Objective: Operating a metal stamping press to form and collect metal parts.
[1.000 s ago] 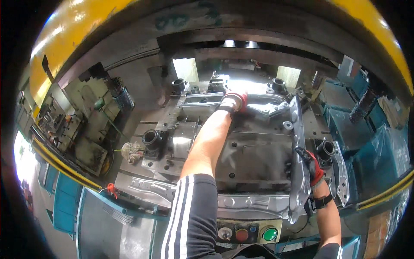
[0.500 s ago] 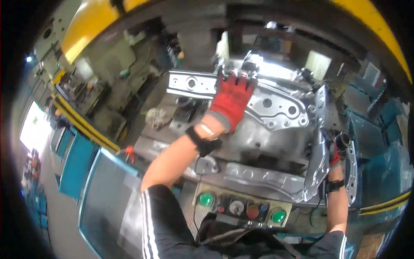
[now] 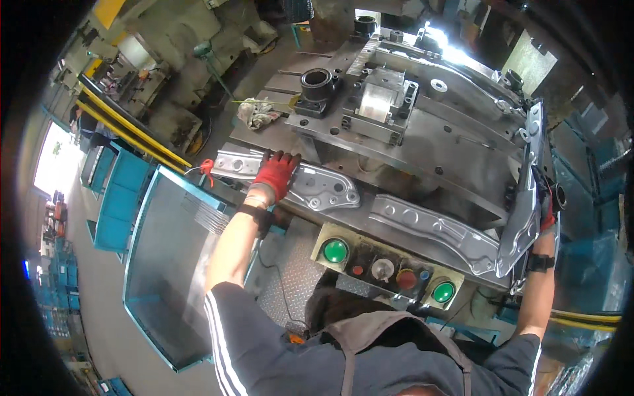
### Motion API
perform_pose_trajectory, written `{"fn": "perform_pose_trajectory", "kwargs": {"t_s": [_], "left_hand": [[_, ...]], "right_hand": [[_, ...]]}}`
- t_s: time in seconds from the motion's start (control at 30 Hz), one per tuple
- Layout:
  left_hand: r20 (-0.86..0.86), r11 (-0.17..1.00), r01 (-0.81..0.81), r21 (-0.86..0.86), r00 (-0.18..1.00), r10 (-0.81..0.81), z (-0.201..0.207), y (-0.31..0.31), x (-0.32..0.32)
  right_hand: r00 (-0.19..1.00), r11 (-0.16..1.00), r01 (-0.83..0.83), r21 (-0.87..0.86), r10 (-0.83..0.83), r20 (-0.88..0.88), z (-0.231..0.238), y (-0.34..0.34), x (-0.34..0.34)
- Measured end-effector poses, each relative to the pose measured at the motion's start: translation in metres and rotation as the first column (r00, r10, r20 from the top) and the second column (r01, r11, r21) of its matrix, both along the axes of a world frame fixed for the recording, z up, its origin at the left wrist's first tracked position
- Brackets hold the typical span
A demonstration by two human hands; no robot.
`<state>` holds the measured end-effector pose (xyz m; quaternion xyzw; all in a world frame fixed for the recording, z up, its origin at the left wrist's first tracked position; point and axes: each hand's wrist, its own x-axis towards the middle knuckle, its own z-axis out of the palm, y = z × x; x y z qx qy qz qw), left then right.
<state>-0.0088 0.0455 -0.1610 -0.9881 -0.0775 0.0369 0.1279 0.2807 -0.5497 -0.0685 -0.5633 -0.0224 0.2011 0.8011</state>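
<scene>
Right grip (image 3: 547,210) seemingly at panel (image 3: 526,198) edge

Left hand (image 3: 275,177) — gloved in red — grips the flat perforated bracket (image 3: 313,182) at the die bed's (image 3: 462,162) near edge; right hand (image 3: 547,207) grips the long metal rail (image 3: 524,221).

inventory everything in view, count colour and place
left panel: one, silver, bed's front-left edge
front panel: one, silver, front centre
right panel: one, silver, bed's right side
metal bed: one, grey, centre
rings: several, black, around bed
rag: one, whitish, bed's left
control box: one, cream and dark, front
green buttons: two, green, control box's ends
large bin: one, teal rim, lower left
left hand: one, red glove, on left panel
right hand: one, red-and-black glove, at right panel
</scene>
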Motion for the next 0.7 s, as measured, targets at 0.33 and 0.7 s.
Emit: {"fn": "perform_pose_trajectory", "kwargs": {"t_s": [0.33,0.7], "left_hand": [[-0.143,0.985,-0.013,-0.17,0.99,-0.012,-0.073,0.019,0.027],[-0.117,0.991,0.044,-0.128,0.991,-0.059,-0.06,0.007,0.024]], "right_hand": [[1.0,0.992,0.029,-0.123,-0.028,0.014,-0.002,-0.012,0.0],[0.999,0.976,-0.004,-0.217,0.014,0.045,0.004,-0.012,0.005]]}}
